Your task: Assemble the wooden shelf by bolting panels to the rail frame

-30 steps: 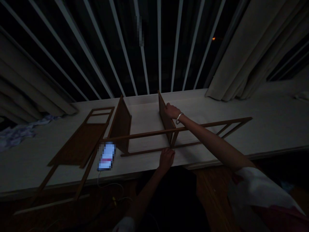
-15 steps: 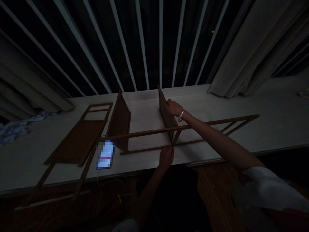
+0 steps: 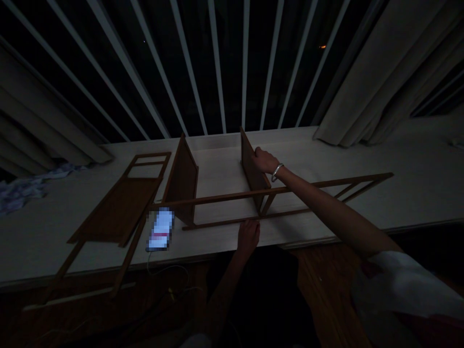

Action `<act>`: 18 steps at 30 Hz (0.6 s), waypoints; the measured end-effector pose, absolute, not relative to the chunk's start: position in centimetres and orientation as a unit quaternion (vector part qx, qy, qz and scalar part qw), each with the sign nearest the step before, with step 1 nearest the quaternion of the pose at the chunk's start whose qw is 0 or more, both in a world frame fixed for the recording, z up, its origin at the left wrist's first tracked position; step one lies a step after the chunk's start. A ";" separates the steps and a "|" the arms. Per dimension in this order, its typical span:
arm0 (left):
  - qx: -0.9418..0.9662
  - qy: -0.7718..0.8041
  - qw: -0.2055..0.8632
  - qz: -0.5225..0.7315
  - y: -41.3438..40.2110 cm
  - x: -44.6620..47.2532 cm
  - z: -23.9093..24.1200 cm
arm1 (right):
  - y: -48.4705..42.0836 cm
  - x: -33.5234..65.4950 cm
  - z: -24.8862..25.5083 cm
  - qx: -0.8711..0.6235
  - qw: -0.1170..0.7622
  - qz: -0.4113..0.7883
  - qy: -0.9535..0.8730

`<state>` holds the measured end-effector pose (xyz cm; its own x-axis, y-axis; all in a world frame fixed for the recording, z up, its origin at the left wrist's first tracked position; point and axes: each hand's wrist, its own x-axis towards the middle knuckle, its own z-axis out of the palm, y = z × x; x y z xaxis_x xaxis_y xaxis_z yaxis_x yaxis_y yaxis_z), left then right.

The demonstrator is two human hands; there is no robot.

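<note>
A brown wooden shelf frame (image 3: 224, 197) lies on its side on the pale window ledge, with two boards standing up from it. My right hand (image 3: 266, 160), a silver bangle at its wrist, is closed on the edge of the right-hand shelf board (image 3: 252, 166). Below that board, my left hand (image 3: 249, 233) rests against the frame's lower rail (image 3: 224, 224) with its fingers curled together. What those fingers hold, if anything, is hidden. The left-hand shelf board (image 3: 182, 181) stands apart from both hands.
Another wooden panel frame (image 3: 119, 205) leans over the ledge (image 3: 213, 169) at left. A lit phone (image 3: 160, 229) with a white cable lies beside it. White bars (image 3: 244, 72) line the dark window, between curtains (image 3: 355, 82). Crumpled cloth (image 3: 25, 191) lies far left.
The view has shifted slightly. Both hands keep their places on the shelf frame, and the boards stand as before.
</note>
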<state>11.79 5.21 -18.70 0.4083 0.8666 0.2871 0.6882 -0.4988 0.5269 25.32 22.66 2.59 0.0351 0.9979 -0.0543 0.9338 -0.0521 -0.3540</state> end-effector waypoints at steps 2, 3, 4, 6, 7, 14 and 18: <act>0.820 0.475 0.166 0.272 5.2 12.0 -18.7 | 22.7 25.3 2.5 -0.710 0.113 0.139 -0.681; 0.819 0.476 0.167 0.273 5.2 12.1 -18.7 | 22.8 25.3 2.5 -0.710 0.114 0.136 -0.681; 0.818 0.476 0.168 0.275 5.2 12.2 -18.8 | 22.8 25.3 2.4 -0.711 0.115 0.135 -0.681; 0.817 0.476 0.170 0.278 5.2 12.3 -18.8 | 22.8 25.3 2.5 -0.713 0.113 0.135 -0.679; 0.816 0.476 0.172 0.279 5.2 12.4 -18.9 | 22.8 25.3 2.5 -0.714 0.111 0.136 -0.678; 0.809 0.473 0.185 0.296 5.5 12.7 -19.4 | 22.7 25.2 2.6 -0.717 0.101 0.131 -0.677; 0.805 0.473 0.187 0.305 5.7 13.0 -19.5 | 22.7 25.2 2.6 -0.717 0.107 0.128 -0.677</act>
<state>13.01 5.73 -19.53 0.3664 0.8754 0.3152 0.6471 -0.4832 0.5897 25.16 22.70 2.59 0.0497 0.9980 -0.0388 0.9435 -0.0597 -0.3261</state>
